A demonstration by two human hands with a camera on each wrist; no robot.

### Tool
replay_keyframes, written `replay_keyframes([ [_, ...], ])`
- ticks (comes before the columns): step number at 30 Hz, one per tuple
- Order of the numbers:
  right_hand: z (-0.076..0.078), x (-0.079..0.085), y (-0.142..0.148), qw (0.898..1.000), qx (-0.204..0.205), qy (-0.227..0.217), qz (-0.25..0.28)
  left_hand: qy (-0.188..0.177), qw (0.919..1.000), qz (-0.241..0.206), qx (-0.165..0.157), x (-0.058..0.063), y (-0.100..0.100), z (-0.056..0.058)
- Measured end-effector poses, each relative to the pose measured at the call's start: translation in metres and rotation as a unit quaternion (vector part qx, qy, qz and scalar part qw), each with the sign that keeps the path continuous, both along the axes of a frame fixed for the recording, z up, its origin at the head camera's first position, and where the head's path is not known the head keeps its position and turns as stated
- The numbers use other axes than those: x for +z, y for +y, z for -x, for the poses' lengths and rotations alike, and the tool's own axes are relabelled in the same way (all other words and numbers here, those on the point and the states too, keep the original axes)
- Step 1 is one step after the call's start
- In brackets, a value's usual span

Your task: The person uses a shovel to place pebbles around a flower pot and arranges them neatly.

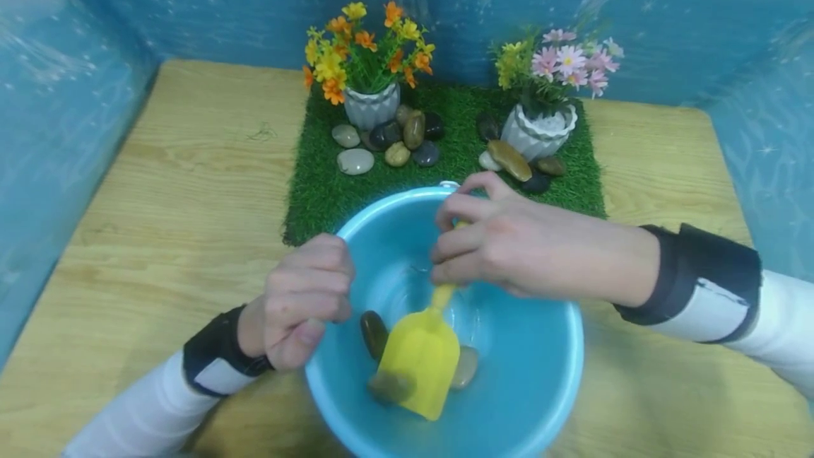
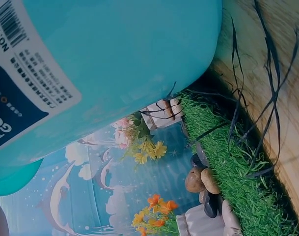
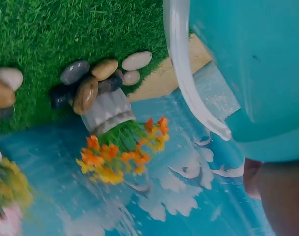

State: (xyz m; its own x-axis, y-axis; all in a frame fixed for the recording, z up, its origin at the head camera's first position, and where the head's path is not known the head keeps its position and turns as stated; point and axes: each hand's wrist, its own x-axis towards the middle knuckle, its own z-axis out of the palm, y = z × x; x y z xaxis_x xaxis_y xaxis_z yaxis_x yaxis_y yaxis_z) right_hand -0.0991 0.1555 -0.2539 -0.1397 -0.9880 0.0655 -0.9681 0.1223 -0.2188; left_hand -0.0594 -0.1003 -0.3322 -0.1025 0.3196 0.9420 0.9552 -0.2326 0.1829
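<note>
A light-blue bucket stands at the near side of the table, several stones inside it. My left hand grips its left rim with curled fingers. My right hand reaches over the bucket and holds the handle of a yellow toy shovel, whose blade points down inside. One brownish stone lies at the blade's left edge. A dark stone and a grey-tan stone flank the blade. The left wrist view shows the bucket's label; the right wrist view shows its white carrying handle.
Behind the bucket, an artificial grass mat bears an orange-and-yellow flower pot and a pink flower pot, with stones around both. Dolphin-patterned blue walls enclose the wooden table.
</note>
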Motion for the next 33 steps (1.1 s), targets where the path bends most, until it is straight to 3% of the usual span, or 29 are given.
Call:
replay_keyframes([
  [5, -0.004, -0.001, 0.0, 0.999, 0.0, 0.038, -0.018, 0.004, 1.0, -0.005, 0.0, 0.0, 0.0, 0.001],
  [11, -0.002, -0.002, 0.003, 1.0, -0.003, -0.008, 0.001, 0.004, 1.0, 0.001, 0.002, 0.001, -0.001, 0.002],
  [19, 0.003, -0.001, 0.019, 0.994, -0.026, -0.058, 0.086, 0.001, 1.0, 0.007, 0.003, 0.001, -0.001, 0.0],
  [24, 0.003, 0.008, 0.036, 0.985, -0.05, -0.056, 0.153, 0.002, 1.0, 0.003, 0.003, 0.001, -0.001, 0.0],
  [29, 0.006, 0.011, 0.067, 0.973, -0.116, -0.034, 0.197, 0.002, 1.0, -0.007, 0.002, 0.002, 0.0, 0.0],
  [33, 0.007, 0.011, 0.098, 0.958, -0.232, 0.02, 0.168, 0.001, 1.0, -0.004, 0.004, 0.002, 0.0, 0.0],
])
